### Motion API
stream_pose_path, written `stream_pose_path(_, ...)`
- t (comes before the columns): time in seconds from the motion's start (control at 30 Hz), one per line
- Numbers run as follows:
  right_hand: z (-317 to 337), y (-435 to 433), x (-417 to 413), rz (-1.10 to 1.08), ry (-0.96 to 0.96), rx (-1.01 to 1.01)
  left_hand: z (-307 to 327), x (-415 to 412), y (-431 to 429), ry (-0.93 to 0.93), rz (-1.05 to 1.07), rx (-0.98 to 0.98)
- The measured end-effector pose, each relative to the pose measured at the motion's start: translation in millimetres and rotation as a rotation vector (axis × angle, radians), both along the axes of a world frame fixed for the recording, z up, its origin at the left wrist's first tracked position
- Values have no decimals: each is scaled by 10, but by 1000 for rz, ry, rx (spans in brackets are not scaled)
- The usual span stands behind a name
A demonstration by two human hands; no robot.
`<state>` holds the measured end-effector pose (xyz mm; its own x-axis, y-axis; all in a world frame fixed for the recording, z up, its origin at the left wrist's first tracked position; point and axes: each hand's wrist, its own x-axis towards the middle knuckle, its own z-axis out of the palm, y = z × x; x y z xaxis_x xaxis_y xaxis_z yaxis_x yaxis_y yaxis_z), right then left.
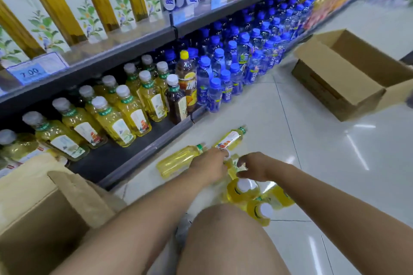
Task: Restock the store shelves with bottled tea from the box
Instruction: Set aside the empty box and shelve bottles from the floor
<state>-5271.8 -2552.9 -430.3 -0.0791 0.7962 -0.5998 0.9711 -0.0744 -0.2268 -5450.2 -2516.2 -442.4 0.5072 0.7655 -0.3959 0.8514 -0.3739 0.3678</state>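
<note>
Several yellow tea bottles with white caps stand on the floor point(244, 188) by my knee. Two more lie flat, one point(178, 159) beside the shelf foot, the other point(231, 139) just beyond it. My left hand point(210, 164) is closed around the top of a standing bottle point(231, 168) between my hands. Fingers apart, my right hand point(254, 165) hovers over that same cluster. The bottom shelf point(125, 154) carries rows of matching yellow tea bottles point(125, 116), with bare shelf in front of them. An open cardboard box point(33, 207) sits at the lower left.
A dark tea bottle point(176, 100) and a yellow-capped iced tea bottle point(186, 78) stand at the right end of the yellow rows, then many blue-capped bottles point(234, 62). A second open cardboard box point(335, 78) lies on the white tiled floor to the right. My knee point(223, 241) is below.
</note>
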Motion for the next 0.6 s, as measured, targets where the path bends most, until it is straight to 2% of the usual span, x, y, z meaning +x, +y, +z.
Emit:
stream_pose_path(0.1, -162, -195, 47, -36, 44, 0, -15, 89, -63, 130, -91, 51)
stream_pose_path(0.2, -254, -273, -6, -49, 48, -18, -27, -13, -85, 196, -82, 28)
stream_pose_path(0.37, -256, -223, -238, -3, -112, 71, 81, -280, -62, 344, -73, 109)
stream_pose_path(0.5, 220, 93, -555, 73, -1, 136, 466, -680, -84, 443, -19, 247)
stream_pose_path(0.6, 817, 342, -828, 94, 18, 226, 880, -1087, -194, 432, 53, 336)
